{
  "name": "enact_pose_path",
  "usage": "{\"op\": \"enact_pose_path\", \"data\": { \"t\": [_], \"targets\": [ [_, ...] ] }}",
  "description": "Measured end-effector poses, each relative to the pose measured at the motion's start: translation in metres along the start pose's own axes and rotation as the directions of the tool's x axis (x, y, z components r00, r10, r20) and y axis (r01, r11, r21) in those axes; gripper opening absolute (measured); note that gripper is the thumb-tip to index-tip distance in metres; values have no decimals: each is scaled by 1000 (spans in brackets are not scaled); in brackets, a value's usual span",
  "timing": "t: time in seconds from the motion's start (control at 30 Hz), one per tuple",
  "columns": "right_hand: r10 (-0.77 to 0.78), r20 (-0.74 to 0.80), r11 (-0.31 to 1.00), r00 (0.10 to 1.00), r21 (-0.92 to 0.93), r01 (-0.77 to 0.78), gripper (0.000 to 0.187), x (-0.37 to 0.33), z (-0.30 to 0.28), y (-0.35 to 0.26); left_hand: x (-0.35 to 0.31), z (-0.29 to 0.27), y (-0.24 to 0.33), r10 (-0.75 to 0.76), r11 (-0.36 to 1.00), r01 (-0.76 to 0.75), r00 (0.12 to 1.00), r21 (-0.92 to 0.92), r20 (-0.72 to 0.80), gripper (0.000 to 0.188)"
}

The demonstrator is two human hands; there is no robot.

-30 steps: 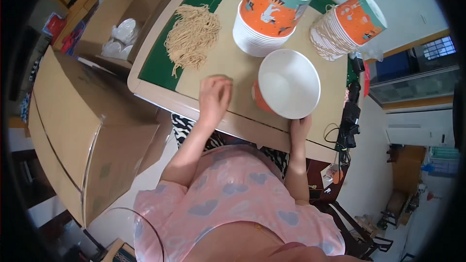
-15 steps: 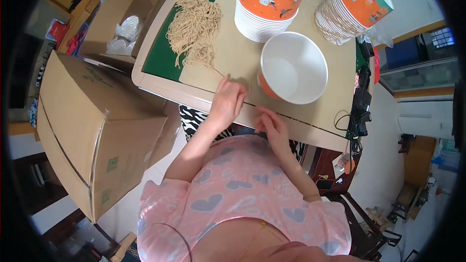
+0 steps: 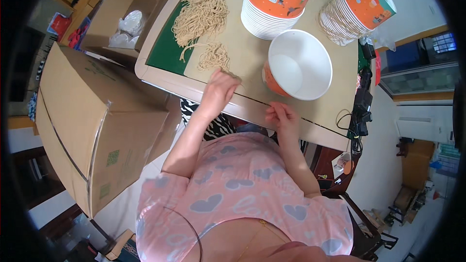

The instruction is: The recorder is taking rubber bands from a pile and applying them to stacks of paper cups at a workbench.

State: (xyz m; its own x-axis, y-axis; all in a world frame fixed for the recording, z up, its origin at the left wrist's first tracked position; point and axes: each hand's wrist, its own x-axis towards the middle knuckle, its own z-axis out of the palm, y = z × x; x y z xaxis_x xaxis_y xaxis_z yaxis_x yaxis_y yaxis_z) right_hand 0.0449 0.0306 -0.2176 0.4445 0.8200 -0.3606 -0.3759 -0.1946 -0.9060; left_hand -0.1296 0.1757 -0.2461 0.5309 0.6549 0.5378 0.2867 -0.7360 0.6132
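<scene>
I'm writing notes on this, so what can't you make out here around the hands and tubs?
Head view:
Whether the left hand pinches any tan string: the hand itself covers its grip.
Whether the right hand holds any of it: too small to tell.
The tall tub stack, upper end: cut off by the top edge.
The open tub, far outer side: hidden by its own walls.

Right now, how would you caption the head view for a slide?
Left hand by loose tan strings, right hand near an open paper tub.
</scene>
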Motion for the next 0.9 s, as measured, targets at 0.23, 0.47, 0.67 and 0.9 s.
{"op": "enact_pose_path", "data": {
  "t": [0.23, 0.47, 0.67, 0.9],
  "targets": [
    [-180, -44, 962, 983, -217, 166, 18, -15, -33, -23, 21, -28, -7, -104, 994, 105, 994, 17, -21, 15],
    [-108, 259, 965, 960, -206, 164, 35, 7, 35, -8, 23, -25, 30, -246, 941, 253, 967, -225, 60, 13],
    [-81, 264, 954, 961, -259, 152, 20, 33, 50, 2, 20, -27, 29, -182, 953, 200, 979, -228, 95, 16],
    [-425, 98, 785, 900, -455, 421, 13, -15, -14, -28, 30, -36, -46, -55, 977, 59, 998, 205, -28, 11]
  ]
}}
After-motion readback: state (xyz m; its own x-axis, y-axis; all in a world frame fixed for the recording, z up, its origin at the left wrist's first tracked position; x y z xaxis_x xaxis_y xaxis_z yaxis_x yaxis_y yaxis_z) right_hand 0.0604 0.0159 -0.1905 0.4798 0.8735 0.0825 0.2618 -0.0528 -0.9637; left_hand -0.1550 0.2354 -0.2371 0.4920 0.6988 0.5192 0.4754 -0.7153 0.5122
